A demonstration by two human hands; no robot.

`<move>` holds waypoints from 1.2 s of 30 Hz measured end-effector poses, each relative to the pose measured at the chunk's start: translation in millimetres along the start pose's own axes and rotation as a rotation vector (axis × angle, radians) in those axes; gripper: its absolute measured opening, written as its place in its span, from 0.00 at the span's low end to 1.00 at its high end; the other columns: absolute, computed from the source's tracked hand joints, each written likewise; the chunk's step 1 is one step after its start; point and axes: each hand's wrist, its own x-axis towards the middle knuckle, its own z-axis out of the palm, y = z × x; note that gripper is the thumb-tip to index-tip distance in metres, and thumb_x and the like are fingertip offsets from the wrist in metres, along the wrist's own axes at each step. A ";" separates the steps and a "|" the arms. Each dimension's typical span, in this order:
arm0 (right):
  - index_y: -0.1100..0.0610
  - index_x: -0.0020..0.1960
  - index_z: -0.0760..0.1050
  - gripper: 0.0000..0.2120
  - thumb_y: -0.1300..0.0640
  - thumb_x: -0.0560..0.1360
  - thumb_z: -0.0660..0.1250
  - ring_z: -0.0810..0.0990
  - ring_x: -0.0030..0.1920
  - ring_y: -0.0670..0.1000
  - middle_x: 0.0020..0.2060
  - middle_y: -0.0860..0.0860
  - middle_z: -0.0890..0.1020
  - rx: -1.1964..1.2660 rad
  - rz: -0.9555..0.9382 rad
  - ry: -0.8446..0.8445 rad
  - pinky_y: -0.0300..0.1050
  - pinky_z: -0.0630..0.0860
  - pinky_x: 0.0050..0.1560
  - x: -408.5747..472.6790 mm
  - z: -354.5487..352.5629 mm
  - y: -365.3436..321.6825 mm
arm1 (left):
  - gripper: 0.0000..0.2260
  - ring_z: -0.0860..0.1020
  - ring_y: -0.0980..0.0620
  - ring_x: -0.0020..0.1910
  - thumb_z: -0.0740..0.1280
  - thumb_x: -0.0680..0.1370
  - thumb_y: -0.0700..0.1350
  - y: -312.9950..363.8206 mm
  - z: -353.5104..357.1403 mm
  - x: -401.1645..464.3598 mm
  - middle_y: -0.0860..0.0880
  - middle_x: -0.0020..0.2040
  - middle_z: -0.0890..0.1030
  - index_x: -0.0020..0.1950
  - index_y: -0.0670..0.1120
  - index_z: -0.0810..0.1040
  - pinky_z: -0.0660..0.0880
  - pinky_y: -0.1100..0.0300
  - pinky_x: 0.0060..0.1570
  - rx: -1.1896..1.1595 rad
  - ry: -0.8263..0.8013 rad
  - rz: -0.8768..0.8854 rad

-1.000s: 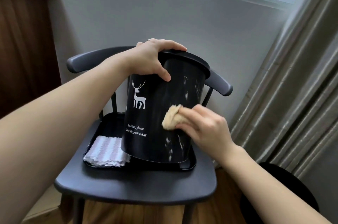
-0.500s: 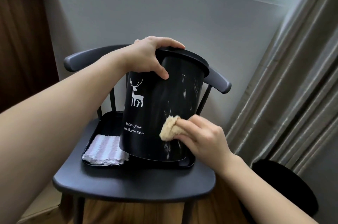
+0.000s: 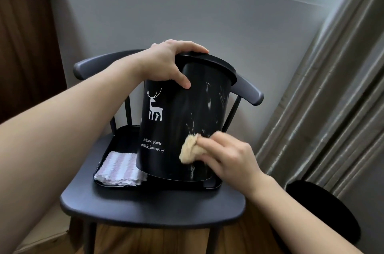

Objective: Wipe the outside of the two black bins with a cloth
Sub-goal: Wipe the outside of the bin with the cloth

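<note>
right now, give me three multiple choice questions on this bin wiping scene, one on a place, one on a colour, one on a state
1. Where does the folded striped cloth lie?
A. on the floor
B. in the black tray
C. on the windowsill

2. What colour is the deer print on the bin?
A. white
B. red
C. gold

3. What does the right hand do?
A. hangs idle
B. grips the chair
C. presses a tan cloth to the bin

Key: B, the cloth sits in the tray's near left corner; A, the deer is white on black; C, fingers hold the cloth against the bin's side.
</note>
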 end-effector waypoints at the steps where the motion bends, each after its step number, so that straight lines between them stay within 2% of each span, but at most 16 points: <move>1: 0.55 0.57 0.83 0.12 0.49 0.79 0.68 0.78 0.36 0.52 0.38 0.51 0.79 0.003 0.067 0.046 0.48 0.77 0.31 7.9 -1.0 -0.9 | 0.39 0.72 0.47 0.70 0.78 0.57 0.52 0.7 0.2 0.2 0.63 0.66 0.77 0.67 0.72 0.74 0.67 0.46 0.73 0.004 0.000 0.003; 4: 0.56 0.57 0.83 0.12 0.50 0.78 0.70 0.78 0.35 0.53 0.38 0.51 0.79 0.019 0.116 0.075 0.49 0.78 0.31 10.7 -0.1 -7.0 | 0.39 0.72 0.47 0.70 0.79 0.58 0.51 1.1 0.2 0.4 0.63 0.66 0.77 0.67 0.72 0.73 0.67 0.46 0.73 0.016 0.006 0.007; 8: 0.55 0.56 0.83 0.10 0.51 0.78 0.70 0.78 0.36 0.51 0.39 0.51 0.79 0.023 -0.091 -0.114 0.47 0.77 0.32 -16.0 -0.2 -12.3 | 0.38 0.69 0.43 0.71 0.82 0.64 0.46 0.0 0.6 -0.3 0.64 0.64 0.75 0.64 0.77 0.72 0.69 0.45 0.72 0.018 0.020 -0.014; 10: 0.54 0.56 0.83 0.10 0.51 0.78 0.70 0.78 0.36 0.51 0.39 0.51 0.79 -0.004 -0.126 -0.133 0.47 0.77 0.31 -15.5 -2.2 -9.2 | 0.38 0.69 0.43 0.70 0.82 0.65 0.45 0.2 0.6 -1.2 0.62 0.66 0.74 0.64 0.77 0.72 0.69 0.45 0.71 0.020 0.024 -0.015; 15: 0.53 0.58 0.83 0.12 0.49 0.78 0.70 0.80 0.37 0.54 0.39 0.51 0.79 -0.048 0.077 0.054 0.50 0.78 0.31 31.2 -8.4 0.3 | 0.38 0.69 0.43 0.71 0.82 0.65 0.46 0.8 -0.6 -2.5 0.57 0.69 0.73 0.65 0.76 0.72 0.68 0.46 0.73 0.036 0.018 -0.009; 18: 0.53 0.58 0.82 0.13 0.50 0.77 0.71 0.79 0.37 0.54 0.39 0.51 0.79 -0.040 0.197 0.100 0.52 0.78 0.32 48.9 -9.4 3.8 | 0.38 0.68 0.43 0.71 0.82 0.65 0.46 2.5 0.3 -3.2 0.56 0.69 0.73 0.65 0.76 0.72 0.68 0.46 0.72 0.041 0.017 0.000; 20: 0.53 0.58 0.82 0.13 0.50 0.77 0.71 0.79 0.36 0.54 0.39 0.51 0.79 -0.008 0.146 0.069 0.52 0.78 0.32 42.3 -8.8 2.3 | 0.38 0.68 0.43 0.71 0.82 0.65 0.46 2.7 0.6 -3.8 0.56 0.69 0.72 0.64 0.77 0.71 0.68 0.45 0.72 0.040 0.021 -0.004; 25: 0.53 0.57 0.83 0.10 0.51 0.78 0.70 0.80 0.36 0.53 0.39 0.51 0.79 0.009 -0.064 -0.144 0.49 0.77 0.30 14.5 -10.4 0.0 | 0.38 0.68 0.42 0.71 0.82 0.66 0.45 3.2 -0.6 -3.9 0.56 0.69 0.73 0.64 0.77 0.71 0.68 0.45 0.72 0.041 0.002 -0.008; 32: 0.54 0.58 0.82 0.12 0.51 0.76 0.72 0.79 0.37 0.54 0.40 0.51 0.79 -0.002 0.195 0.076 0.53 0.78 0.33 46.5 -8.3 4.2 | 0.38 0.70 0.43 0.70 0.82 0.65 0.46 2.2 -0.1 -2.0 0.60 0.66 0.75 0.65 0.75 0.72 0.69 0.45 0.71 0.036 0.002 -0.005; 34: 0.55 0.57 0.83 0.12 0.51 0.76 0.72 0.79 0.36 0.54 0.39 0.52 0.79 0.030 0.148 0.062 0.51 0.78 0.32 33.1 -3.8 -2.5 | 0.39 0.71 0.43 0.70 0.82 0.62 0.47 0.9 -0.8 -1.3 0.60 0.67 0.77 0.66 0.73 0.73 0.70 0.45 0.71 0.008 -0.019 0.004; 36: 0.54 0.56 0.83 0.11 0.50 0.77 0.71 0.78 0.35 0.53 0.38 0.51 0.78 0.032 0.039 -0.022 0.49 0.77 0.30 14.0 -0.3 -10.3 | 0.39 0.72 0.43 0.70 0.79 0.59 0.50 -0.2 -1.2 -1.1 0.61 0.65 0.78 0.66 0.73 0.74 0.70 0.45 0.71 -0.013 -0.027 0.008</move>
